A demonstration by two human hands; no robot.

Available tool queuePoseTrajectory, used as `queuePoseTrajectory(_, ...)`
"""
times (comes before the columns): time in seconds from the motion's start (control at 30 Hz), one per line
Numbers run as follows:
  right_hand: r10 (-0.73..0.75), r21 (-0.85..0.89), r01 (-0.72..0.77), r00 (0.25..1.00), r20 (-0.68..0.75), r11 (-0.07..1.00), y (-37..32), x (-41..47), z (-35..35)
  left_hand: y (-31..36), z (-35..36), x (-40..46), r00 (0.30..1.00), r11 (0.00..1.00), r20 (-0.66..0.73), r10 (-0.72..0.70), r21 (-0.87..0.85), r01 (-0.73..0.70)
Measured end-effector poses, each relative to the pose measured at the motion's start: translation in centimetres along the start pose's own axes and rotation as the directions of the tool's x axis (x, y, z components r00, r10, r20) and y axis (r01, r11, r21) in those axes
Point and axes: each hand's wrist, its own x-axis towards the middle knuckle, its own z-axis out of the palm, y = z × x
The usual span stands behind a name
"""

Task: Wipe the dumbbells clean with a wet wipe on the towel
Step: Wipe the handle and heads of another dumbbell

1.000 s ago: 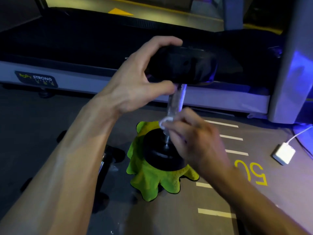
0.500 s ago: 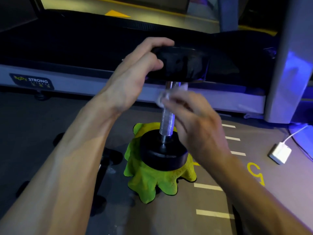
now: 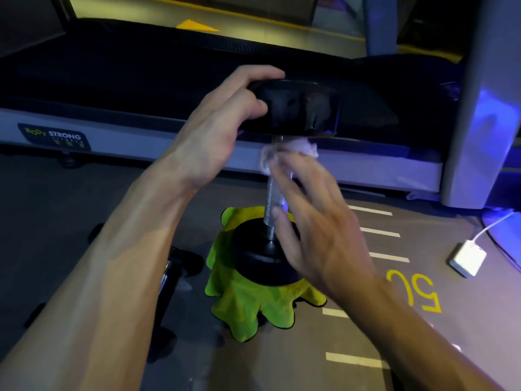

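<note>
Item, nearest: two bare forearms reaching forward from the bottom edge. Right hand, motion-blurred, its fingers extended along the near right side of the bar with the wet wipe bunched at the fingertips; whether the fingers pinch the wipe or only press it against the metal cannot be told through the blur. Item: green towel, crumpled on the grey floor, bearing the dumbbell, which stands on end, long axis close to vertical, lower black head on the towel, knurled metal bar rising to the upper black head. The wipe sits at the very top of the bar, just beneath the upper head, so the bare run of bar lies below the right hand's fingertips; by judgement the next stroke travels down that axis, or around the collar. Left hand, fingers curled over the rim of the upper head, steadies the weight upright; it is the nearer hand to the top, the right the nearer to the bar. Item, left of the towel: a second dumbbell, lying on the floor, mostly in shadow. Item, right: white charger with cable, yellow floor numerals, white dashes. Item, farthest: treadmill, dark belt, pale side rail.
</note>
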Motion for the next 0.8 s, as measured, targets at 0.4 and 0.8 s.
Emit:
queuePoseTrajectory(0.4, 0.09, -0.193, -0.056, 0.982, 0.168, 0.98, -2.1, -0.6, -0.4, -0.2, 0.0, -0.1, 0.999, 0.999, 0.007, 0.045, 0.007, -0.045)
queuePoseTrajectory(0.8, 0.139, -0.214, -0.095, 0.971, 0.197, 0.972, -3.1, 0.1, -1.2, -0.2, 0.4, -0.6, 0.988, 0.987, -0.04, 0.151, 0.056, -0.149)
